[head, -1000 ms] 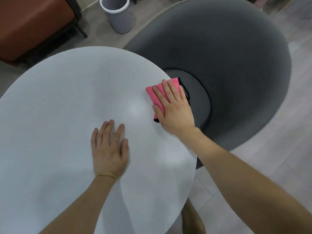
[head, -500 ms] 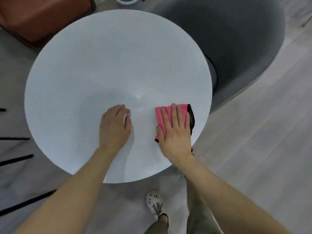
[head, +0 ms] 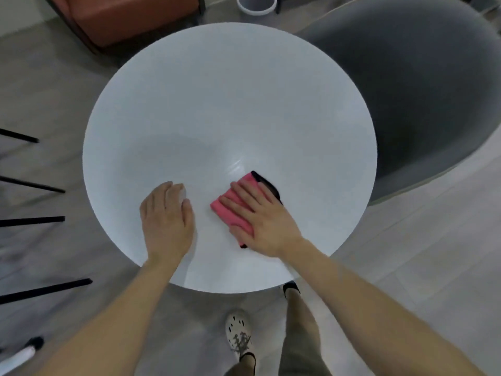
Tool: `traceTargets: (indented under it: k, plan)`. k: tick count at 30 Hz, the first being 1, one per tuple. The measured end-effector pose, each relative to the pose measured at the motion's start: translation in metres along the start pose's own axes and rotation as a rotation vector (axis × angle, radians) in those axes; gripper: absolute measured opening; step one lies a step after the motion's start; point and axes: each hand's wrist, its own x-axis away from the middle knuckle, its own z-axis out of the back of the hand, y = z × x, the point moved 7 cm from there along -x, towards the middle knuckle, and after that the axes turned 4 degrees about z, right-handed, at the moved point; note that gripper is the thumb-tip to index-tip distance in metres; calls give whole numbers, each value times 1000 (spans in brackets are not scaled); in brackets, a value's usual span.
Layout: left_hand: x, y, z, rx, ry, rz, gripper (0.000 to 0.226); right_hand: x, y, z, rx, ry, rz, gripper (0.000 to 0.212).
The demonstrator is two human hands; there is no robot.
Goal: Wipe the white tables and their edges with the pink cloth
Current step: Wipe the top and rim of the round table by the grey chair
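A round white table [head: 217,104] fills the middle of the head view. The folded pink cloth [head: 230,210], with a black edge, lies flat on the table's near right part. My right hand [head: 260,221] presses on it with straight, spread fingers pointing up and left. My left hand [head: 166,218] rests on the tabletop just left of the cloth, fingers bent down at the knuckles and holding nothing.
A large grey shell chair [head: 423,85] stands close against the table's right side. An orange-brown seat [head: 127,17] and a grey bin [head: 256,5] are at the back. Black chair legs [head: 32,185] reach in from the left. My shoe [head: 238,335] is below the near edge.
My right hand has slid the cloth from the table's right edge inward toward the centre and turned it. My left hand went from flat to bent fingers. My head has drawn back.
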Motion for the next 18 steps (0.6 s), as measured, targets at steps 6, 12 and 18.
traceTargets:
  k: [6, 12, 18]
  plan:
    - [-7, 1, -18, -34, 60, 28, 36, -89, 203, 43, 128, -9, -560, 67]
    - [-2, -7, -22, -14, 36, 90, 38, -97, 3, -6, -66, -71, -61, 62]
    - [-2, -9, -23, -8, 7, 151, 49, -108, 41, -2, -98, -220, 439, 63]
